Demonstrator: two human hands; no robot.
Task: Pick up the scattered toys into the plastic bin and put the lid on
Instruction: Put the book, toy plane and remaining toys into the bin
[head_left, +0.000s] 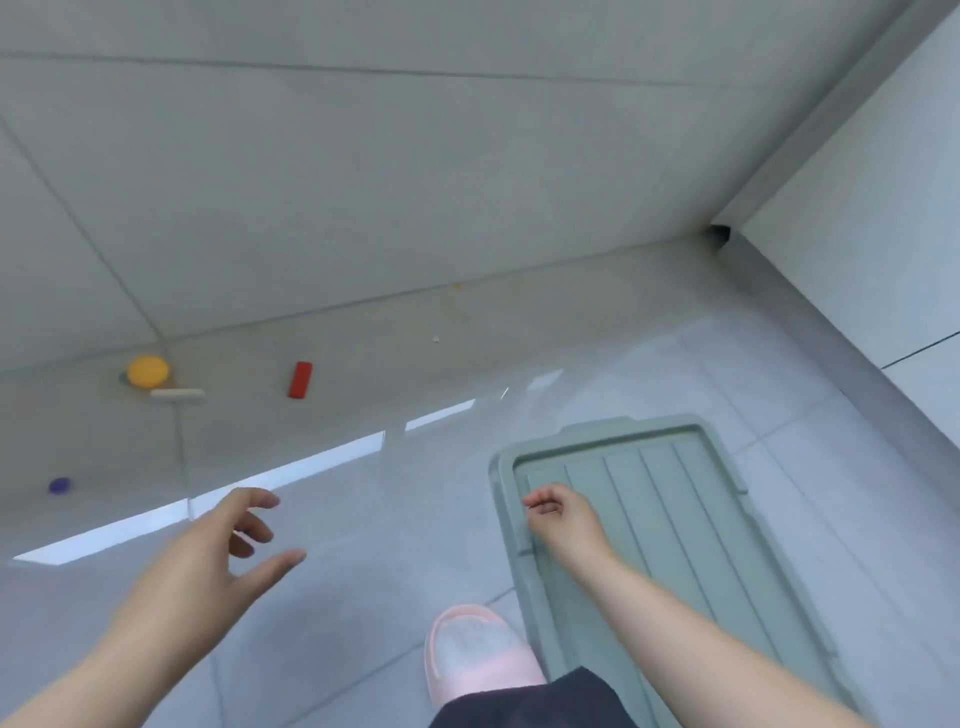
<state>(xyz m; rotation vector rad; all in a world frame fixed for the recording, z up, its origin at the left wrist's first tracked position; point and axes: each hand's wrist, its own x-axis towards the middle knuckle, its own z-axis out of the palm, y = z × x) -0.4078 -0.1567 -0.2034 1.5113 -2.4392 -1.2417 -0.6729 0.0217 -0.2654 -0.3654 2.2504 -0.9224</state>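
left hand (228, 551): fingers spread and relaxed, thumb apart, holding nothing, well left of the lid (675, 519) | right hand (563, 519): fingers loosely curled, empty, above the lid's left rim | forearms: bare, both stretched forward

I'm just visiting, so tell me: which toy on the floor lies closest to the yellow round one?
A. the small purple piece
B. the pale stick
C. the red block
B: the pale stick lies right at the near edge of the yellow round toy, while the red block and the purple piece sit clearly apart from it.
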